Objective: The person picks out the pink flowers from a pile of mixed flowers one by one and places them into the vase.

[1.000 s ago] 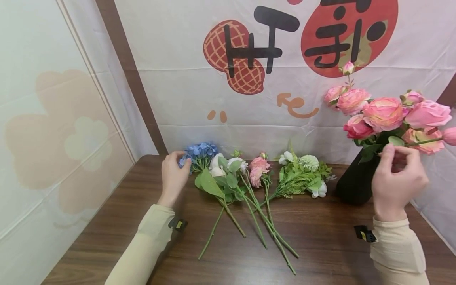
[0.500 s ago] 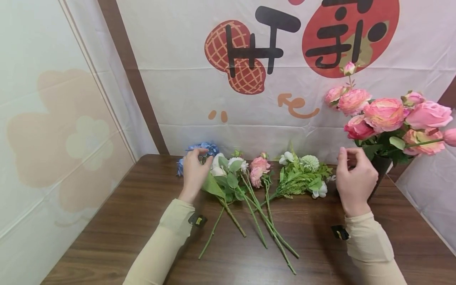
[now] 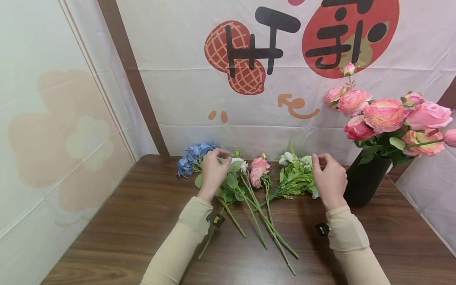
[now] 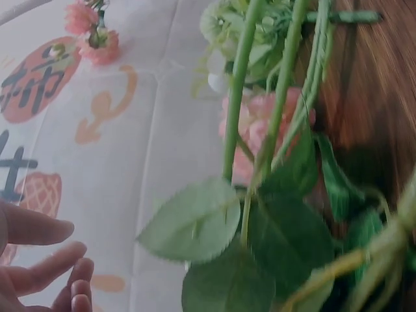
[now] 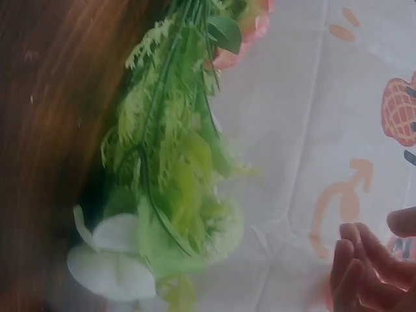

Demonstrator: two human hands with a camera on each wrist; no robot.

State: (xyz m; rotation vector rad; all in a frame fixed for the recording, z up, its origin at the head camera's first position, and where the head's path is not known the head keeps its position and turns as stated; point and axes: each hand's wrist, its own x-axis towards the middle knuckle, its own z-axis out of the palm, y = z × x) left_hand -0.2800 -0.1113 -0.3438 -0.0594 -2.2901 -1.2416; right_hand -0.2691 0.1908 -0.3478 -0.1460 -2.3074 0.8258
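In the head view my left hand (image 3: 213, 174) hovers over the white flowers (image 3: 239, 164) and their leaves, just right of the blue hydrangea (image 3: 194, 157). Its fingers (image 4: 49, 263) are loosely bent with nothing between them, beside green rose leaves (image 4: 195, 221) in the left wrist view. My right hand (image 3: 330, 180) overlaps the right end of the green bunch (image 3: 293, 180) with its pale green pompom flower. That hand is empty too, fingertips (image 5: 351, 234) relaxed. A pink flower (image 3: 259, 172) lies between the hands. Part of the white blooms is hidden behind my left hand.
A black vase (image 3: 367, 180) of pink roses (image 3: 384, 114) stands right of my right hand. Several green stems (image 3: 267, 221) cross toward the front of the brown table (image 3: 117, 237). A printed white cloth (image 3: 178, 91) hangs behind.
My left hand has moved right from the blue hydrangea to over the white flowers. My right hand has moved left, away from the vase to the green bunch.
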